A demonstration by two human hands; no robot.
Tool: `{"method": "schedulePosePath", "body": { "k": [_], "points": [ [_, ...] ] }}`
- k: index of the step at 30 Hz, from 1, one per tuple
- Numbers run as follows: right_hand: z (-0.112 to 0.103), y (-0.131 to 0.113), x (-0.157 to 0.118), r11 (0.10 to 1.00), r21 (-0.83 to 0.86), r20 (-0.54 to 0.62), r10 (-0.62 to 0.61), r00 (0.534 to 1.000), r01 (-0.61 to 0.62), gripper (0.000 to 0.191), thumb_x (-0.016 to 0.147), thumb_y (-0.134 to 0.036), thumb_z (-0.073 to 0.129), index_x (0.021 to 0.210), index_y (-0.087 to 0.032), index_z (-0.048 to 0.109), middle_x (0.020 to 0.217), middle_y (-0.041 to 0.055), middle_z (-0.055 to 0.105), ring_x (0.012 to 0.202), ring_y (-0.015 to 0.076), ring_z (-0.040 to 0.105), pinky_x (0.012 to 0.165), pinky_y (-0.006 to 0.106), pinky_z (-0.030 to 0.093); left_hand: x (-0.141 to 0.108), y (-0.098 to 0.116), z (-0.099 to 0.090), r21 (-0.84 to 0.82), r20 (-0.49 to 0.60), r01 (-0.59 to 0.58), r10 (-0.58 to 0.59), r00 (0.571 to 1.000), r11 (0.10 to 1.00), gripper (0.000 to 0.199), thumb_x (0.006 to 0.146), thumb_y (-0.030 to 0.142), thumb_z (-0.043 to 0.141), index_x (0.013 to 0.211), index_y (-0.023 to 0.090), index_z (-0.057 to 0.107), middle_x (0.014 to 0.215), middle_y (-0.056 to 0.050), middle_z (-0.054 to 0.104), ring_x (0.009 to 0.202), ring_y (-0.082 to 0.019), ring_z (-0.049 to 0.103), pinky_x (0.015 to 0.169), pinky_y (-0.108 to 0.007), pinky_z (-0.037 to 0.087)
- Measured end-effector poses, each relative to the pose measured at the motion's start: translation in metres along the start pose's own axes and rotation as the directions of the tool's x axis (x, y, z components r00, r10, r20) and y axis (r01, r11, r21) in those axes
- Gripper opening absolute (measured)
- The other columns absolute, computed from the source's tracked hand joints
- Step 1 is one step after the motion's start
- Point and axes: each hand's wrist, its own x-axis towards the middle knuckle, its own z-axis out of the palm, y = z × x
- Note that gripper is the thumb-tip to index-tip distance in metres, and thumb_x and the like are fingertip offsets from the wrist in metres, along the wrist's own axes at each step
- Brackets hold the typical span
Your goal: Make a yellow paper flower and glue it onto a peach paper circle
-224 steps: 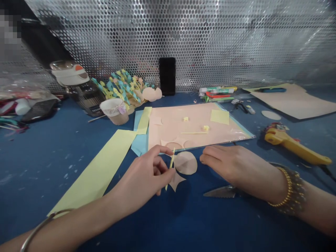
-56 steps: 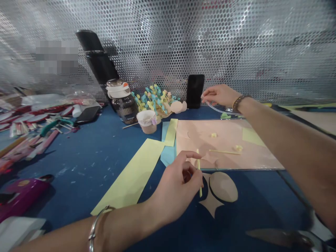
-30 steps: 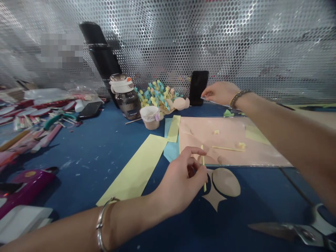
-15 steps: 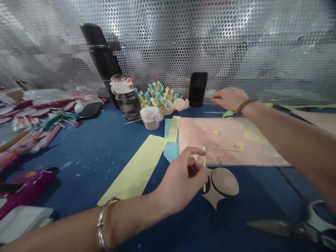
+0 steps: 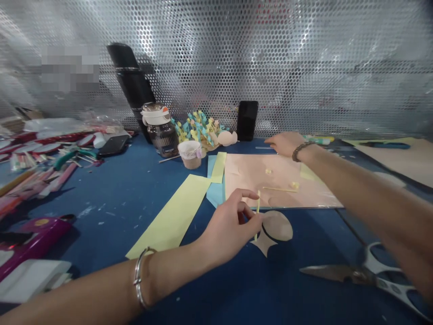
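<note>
My left hand (image 5: 232, 225) pinches a thin yellow paper strip (image 5: 257, 212) upright between thumb and fingers, just in front of the near edge of a pink paper sheet (image 5: 257, 174). A round pink paper disc (image 5: 279, 225) and a four-pointed pink paper offcut (image 5: 261, 246) lie beside that hand, on the blue table top (image 5: 101, 189). My right hand (image 5: 286, 143) rests open at the far edge of the sheet, near a thin silvery rod (image 5: 264, 147). Its fingers hold nothing.
Long pale yellow paper strips (image 5: 172, 216) and blue paper (image 5: 214, 194) lie left of the sheet. Steel scissors (image 5: 352, 274) lie at the front right. Behind stand a dark jar (image 5: 160, 131), a paper cup (image 5: 191, 154), a paper craft (image 5: 199, 128) and an upright phone (image 5: 246, 120), before perforated metal (image 5: 304, 67).
My right hand has come down onto the far edge of the sheet and no longer holds the thin rod. The left hand still pinches the strip. The view has shifted, showing more of the scissors.
</note>
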Motion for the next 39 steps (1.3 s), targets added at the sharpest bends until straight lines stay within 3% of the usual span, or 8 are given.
{"method": "schedulePosePath", "body": {
  "k": [5,11,21,24,28,33,36,39],
  "points": [
    [0.020,-0.004,0.019,0.999,0.007,0.036,0.045,0.998,-0.045,0.026,0.090,-0.030,0.054,0.113,-0.018,0.056,0.115,0.0078,0.058,0.097,0.0202,0.059,0.081,0.040,0.050,0.001,-0.004,-0.002,-0.025,0.011,-0.020,0.021,1.000,0.999,0.029,0.083,0.026,0.053,0.111,0.025,0.045,0.065,0.006,0.056,0.056,-0.011,0.049,0.052,-0.023,0.038],
    [0.015,0.019,0.022,0.996,0.069,0.024,0.045,0.999,-0.047,0.026,0.091,-0.032,0.054,0.111,-0.017,0.057,0.114,0.0073,0.058,0.096,0.0196,0.059,0.082,0.040,0.050,0.002,-0.004,-0.002,-0.030,0.025,0.002,-0.001,1.000,1.000,0.028,0.082,0.024,0.052,0.110,0.026,0.046,0.064,0.007,0.056,0.054,-0.010,0.047,0.050,-0.021,0.037],
    [-0.005,0.028,0.009,0.963,0.268,-0.196,0.085,0.977,-0.030,0.030,0.092,-0.033,0.049,0.119,-0.023,0.056,0.117,0.0079,0.061,0.102,0.0231,0.058,0.088,0.043,0.046,0.002,-0.002,-0.003,-0.023,0.023,0.001,0.000,1.000,1.000,0.027,0.083,0.025,0.050,0.110,0.025,0.045,0.065,0.006,0.058,0.055,-0.011,0.048,0.052,-0.023,0.038],
    [-0.023,0.014,-0.018,0.940,0.337,-0.248,0.041,0.968,0.046,0.030,0.091,-0.031,0.046,0.117,-0.024,0.061,0.109,0.0059,0.067,0.099,0.0255,0.061,0.085,0.038,0.048,0.001,-0.001,-0.003,-0.036,0.026,-0.004,0.005,1.000,0.999,0.026,0.084,0.024,0.049,0.110,0.023,0.045,0.065,0.005,0.057,0.056,-0.011,0.048,0.052,-0.023,0.038],
    [-0.041,-0.022,-0.087,0.888,0.402,-0.217,-0.146,0.965,0.225,0.021,0.085,-0.037,0.053,0.094,-0.025,0.069,0.092,0.0002,0.071,0.083,0.0202,0.065,0.076,0.032,0.050,0.001,0.000,-0.003,-0.051,0.025,-0.003,0.005,1.000,0.999,0.025,0.086,0.026,0.047,0.111,0.022,0.045,0.065,0.004,0.056,0.053,-0.010,0.044,0.049,-0.022,0.036],
    [-0.037,-0.062,-0.175,0.725,0.527,-0.085,-0.473,0.877,0.442,0.022,0.087,-0.039,0.052,0.103,-0.030,0.064,0.099,0.0000,0.066,0.089,0.0180,0.061,0.076,0.032,0.049,0.001,0.000,0.000,-0.069,-0.004,0.000,0.000,1.000,0.998,0.023,0.086,0.024,0.048,0.109,0.024,0.046,0.064,0.006,0.056,0.051,-0.009,0.044,0.046,-0.020,0.034],
    [-0.029,-0.068,-0.191,0.682,0.586,-0.045,-0.511,0.858,0.437,0.023,0.089,-0.034,0.053,0.110,-0.027,0.059,0.103,0.0028,0.061,0.092,0.0181,0.058,0.079,0.033,0.048,0.001,0.001,0.000,-0.089,-0.017,0.008,-0.010,1.000,0.996,0.023,0.086,0.025,0.049,0.109,0.024,0.045,0.064,0.006,0.056,0.049,-0.008,0.043,0.046,-0.020,0.035],
    [-0.023,-0.070,-0.185,0.680,0.499,-0.141,-0.547,0.825,0.537,0.022,0.091,-0.029,0.049,0.111,-0.026,0.059,0.099,0.0047,0.058,0.085,0.0175,0.057,0.073,0.032,0.047,0.001,0.003,-0.001,-0.114,-0.044,0.027,-0.032,0.999,0.993,0.023,0.087,0.026,0.049,0.109,0.024,0.044,0.063,0.007,0.054,0.046,-0.007,0.041,0.046,-0.019,0.035]
  ]
}}
